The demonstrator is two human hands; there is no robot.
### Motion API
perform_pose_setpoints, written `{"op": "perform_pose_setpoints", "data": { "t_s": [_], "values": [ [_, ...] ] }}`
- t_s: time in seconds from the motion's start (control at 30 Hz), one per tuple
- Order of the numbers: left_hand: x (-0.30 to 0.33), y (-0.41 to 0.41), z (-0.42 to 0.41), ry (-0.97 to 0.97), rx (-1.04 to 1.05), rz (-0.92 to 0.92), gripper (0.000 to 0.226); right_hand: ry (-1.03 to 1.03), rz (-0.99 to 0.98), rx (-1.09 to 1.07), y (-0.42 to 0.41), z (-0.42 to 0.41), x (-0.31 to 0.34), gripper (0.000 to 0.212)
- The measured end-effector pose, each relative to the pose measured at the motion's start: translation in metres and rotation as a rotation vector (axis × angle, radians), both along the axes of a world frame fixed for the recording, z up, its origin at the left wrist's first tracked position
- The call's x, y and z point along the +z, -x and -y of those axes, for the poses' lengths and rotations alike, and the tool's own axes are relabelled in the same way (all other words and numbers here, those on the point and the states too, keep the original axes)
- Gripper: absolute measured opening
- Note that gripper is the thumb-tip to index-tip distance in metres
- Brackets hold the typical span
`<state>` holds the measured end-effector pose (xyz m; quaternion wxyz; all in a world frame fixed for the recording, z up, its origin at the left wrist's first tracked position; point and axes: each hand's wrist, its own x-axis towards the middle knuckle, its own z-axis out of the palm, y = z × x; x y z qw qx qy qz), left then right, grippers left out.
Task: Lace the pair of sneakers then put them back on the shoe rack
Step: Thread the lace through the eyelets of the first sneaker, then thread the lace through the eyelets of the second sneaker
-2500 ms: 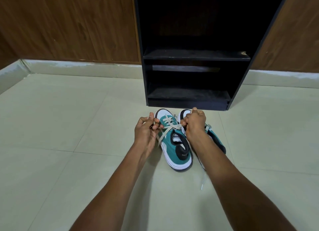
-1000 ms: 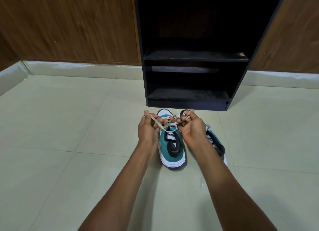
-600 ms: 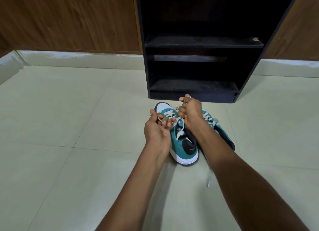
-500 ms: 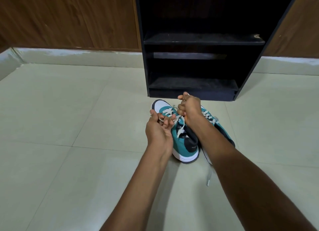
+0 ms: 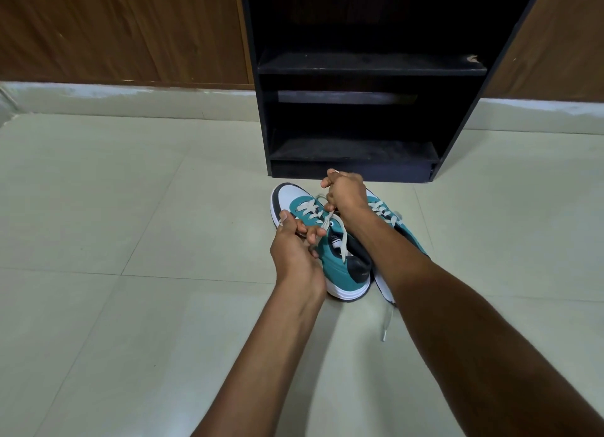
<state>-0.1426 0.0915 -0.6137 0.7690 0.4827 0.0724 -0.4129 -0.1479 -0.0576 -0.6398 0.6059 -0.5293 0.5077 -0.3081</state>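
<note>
both hands (image 5: 344, 191) pinching lace (image 5: 330, 222), sneaker (image 5: 330, 257) near rack (image 5: 353, 172)

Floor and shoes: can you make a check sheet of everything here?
Surface: pale tiled floor, both shoes on it.
Job's things: left teal-and-white sneaker, its beige lace being pulled; right teal-and-white sneaker, lace end trailing on the floor; black wooden shoe rack, no shoes on the shelves in view.
Clutter: nothing seen.
Grippers: left hand pinches the lace; right hand grips the lace.
Cables: nothing seen.
Surroundings: brown wooden wall panels, pale skirting.
</note>
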Motion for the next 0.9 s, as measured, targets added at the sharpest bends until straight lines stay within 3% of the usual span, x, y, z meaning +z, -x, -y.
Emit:
{"op": "perform_pose_setpoints", "data": {
  "t_s": [0.33,0.53,0.6,0.7,0.77,0.83,0.9],
  "values": [
    [0.003,0.001,-0.005,-0.009,0.002,-0.085,0.047,0.139,-0.133,0.017,-0.002,-0.004,-0.002,0.040],
    [0.005,-0.008,-0.004,-0.018,-0.002,-0.089,0.038,0.151,-0.106,-0.015,0.005,-0.008,0.004,0.038],
    [0.007,-0.010,-0.008,-0.071,-0.019,0.003,0.027,0.170,-0.095,0.038,0.012,-0.013,0.008,0.033],
    [0.001,-0.013,-0.016,-0.277,-0.099,0.299,0.011,0.218,-0.087,0.108,0.034,-0.028,0.021,0.011],
    [-0.005,-0.011,-0.021,-0.412,-0.184,0.456,0.008,0.335,-0.249,0.148,0.054,-0.044,0.028,0.012],
    [-0.009,-0.007,-0.022,-0.436,-0.282,0.443,0.014,0.428,-0.447,0.221,0.068,-0.062,0.031,0.018],
    [-0.009,-0.005,-0.023,-0.415,-0.298,0.387,0.022,0.450,-0.501,0.241,0.073,-0.076,0.031,0.023]
  ]
}}
